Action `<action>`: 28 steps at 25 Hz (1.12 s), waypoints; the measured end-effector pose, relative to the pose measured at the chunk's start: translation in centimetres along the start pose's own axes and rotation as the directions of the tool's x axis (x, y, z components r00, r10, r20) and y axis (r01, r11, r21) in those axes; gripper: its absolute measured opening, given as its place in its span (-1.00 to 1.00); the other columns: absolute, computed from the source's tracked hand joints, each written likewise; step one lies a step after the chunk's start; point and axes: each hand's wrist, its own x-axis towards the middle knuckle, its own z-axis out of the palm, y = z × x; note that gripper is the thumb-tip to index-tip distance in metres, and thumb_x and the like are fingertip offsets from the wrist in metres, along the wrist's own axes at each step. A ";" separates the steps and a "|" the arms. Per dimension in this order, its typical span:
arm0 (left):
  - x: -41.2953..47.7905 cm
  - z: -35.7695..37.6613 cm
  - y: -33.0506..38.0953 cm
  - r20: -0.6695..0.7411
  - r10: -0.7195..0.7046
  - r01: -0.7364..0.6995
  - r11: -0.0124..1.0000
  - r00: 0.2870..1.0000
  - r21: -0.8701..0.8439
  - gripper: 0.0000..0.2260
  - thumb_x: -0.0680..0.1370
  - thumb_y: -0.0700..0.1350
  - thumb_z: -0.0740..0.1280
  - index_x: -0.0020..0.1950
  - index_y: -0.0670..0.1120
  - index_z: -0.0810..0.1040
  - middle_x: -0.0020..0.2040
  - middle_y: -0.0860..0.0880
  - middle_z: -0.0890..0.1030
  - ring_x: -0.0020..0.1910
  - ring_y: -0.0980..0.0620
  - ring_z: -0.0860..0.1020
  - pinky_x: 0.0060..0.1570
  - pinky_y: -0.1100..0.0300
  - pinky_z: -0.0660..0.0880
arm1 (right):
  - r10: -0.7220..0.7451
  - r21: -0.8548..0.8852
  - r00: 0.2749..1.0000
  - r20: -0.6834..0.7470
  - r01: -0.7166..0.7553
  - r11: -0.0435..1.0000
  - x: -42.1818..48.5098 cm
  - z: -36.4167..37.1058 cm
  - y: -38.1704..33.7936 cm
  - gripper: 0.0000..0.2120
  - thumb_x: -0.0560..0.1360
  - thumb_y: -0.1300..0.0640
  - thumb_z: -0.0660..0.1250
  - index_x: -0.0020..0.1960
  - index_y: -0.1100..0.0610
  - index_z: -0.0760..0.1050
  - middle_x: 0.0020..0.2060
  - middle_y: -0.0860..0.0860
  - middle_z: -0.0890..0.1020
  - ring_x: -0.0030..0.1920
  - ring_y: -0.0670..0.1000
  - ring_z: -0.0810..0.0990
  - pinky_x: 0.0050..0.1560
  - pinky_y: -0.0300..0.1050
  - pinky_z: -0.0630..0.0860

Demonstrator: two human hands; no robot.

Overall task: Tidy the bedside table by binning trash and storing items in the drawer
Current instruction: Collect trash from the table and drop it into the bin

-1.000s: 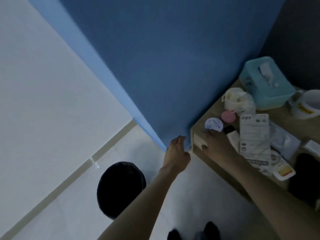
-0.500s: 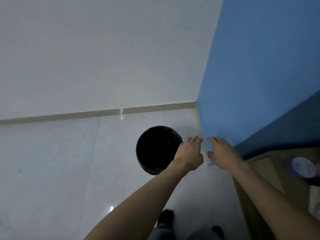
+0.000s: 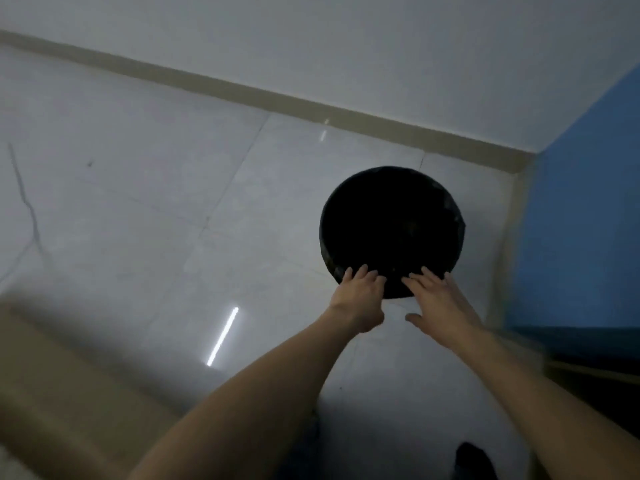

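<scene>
fingers (image 3: 362, 273) now overlap black bin (image 3: 391, 230) rim | both hands advanced

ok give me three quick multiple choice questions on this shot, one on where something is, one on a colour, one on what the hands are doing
1. Where is the bin relative to the hands?
A. just beyond the fingertips
B. behind the person
C. on a table

2. What colour is the wall at the right edge?
A. red
B. blue
C. green

3. What state are the hands in?
A. both clenched round a bottle
B. one is out of view
C. both open, fingers extended

Answers: 1 A, the left hand and right hand reach to the bin's near rim on the floor. 2 B, that panel is plainly blue. 3 C, the fingers are spread and no object shows in either.
</scene>
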 end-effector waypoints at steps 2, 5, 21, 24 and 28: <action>1.3 3.3 -1.0 0.003 -0.001 0.001 0.998 1.000 0.056 -0.44 0.50 -0.24 0.21 0.50 -0.14 0.16 0.51 -0.13 0.24 0.53 -0.12 0.05 0.49 -0.04 -0.12 | -0.008 -0.093 1.000 0.010 0.009 0.996 1.6 3.0 0.7 -0.45 0.52 -0.01 0.24 0.46 0.08 0.19 0.42 0.04 0.35 0.46 0.06 0.21 0.47 0.15 -0.07; 3.1 6.2 -1.6 -0.073 0.051 -0.044 0.995 0.996 0.094 -0.49 0.51 -0.24 0.25 0.46 -0.06 0.27 0.41 -0.09 0.41 0.49 -0.09 0.18 0.49 0.01 -0.09 | -0.050 -0.169 0.994 -0.095 0.033 0.985 3.5 6.0 1.7 -0.63 0.54 0.09 0.19 0.34 0.09 0.37 0.23 0.05 0.54 0.26 0.08 0.43 0.44 0.06 0.06; -9.0 18.0 5.3 0.038 0.252 -0.255 0.960 0.967 0.119 -0.60 0.56 -0.29 0.17 0.35 0.02 0.46 0.18 -0.09 0.61 0.17 -0.10 0.53 0.16 0.08 0.39 | 0.065 -0.058 0.998 0.008 -0.065 0.996 -14.8 16.5 -2.7 -0.65 0.48 0.33 0.13 0.13 0.06 0.53 0.07 0.05 0.61 0.10 0.08 0.51 0.08 -0.02 0.33; -11.6 20.7 7.4 0.091 0.268 -0.277 0.954 0.959 0.116 -0.63 0.56 -0.28 0.19 0.32 -0.01 0.49 0.17 -0.11 0.60 0.17 -0.11 0.53 0.14 0.07 0.41 | 0.137 -0.029 0.987 0.090 -0.135 0.990 -19.2 18.3 -3.7 -0.63 0.46 0.39 0.12 0.16 0.12 0.51 0.12 0.11 0.58 0.16 0.11 0.49 0.15 0.02 0.33; -13.7 23.6 9.4 0.215 0.300 -0.333 0.932 0.930 0.143 -0.68 0.56 -0.26 0.22 0.29 -0.08 0.51 0.18 -0.15 0.59 0.17 -0.14 0.53 0.16 0.00 0.44 | 0.138 0.033 0.967 0.212 -0.148 0.988 -23.9 19.2 -4.5 -0.66 0.50 0.40 0.10 0.17 0.19 0.50 0.17 0.18 0.55 0.19 0.13 0.50 0.22 0.02 0.35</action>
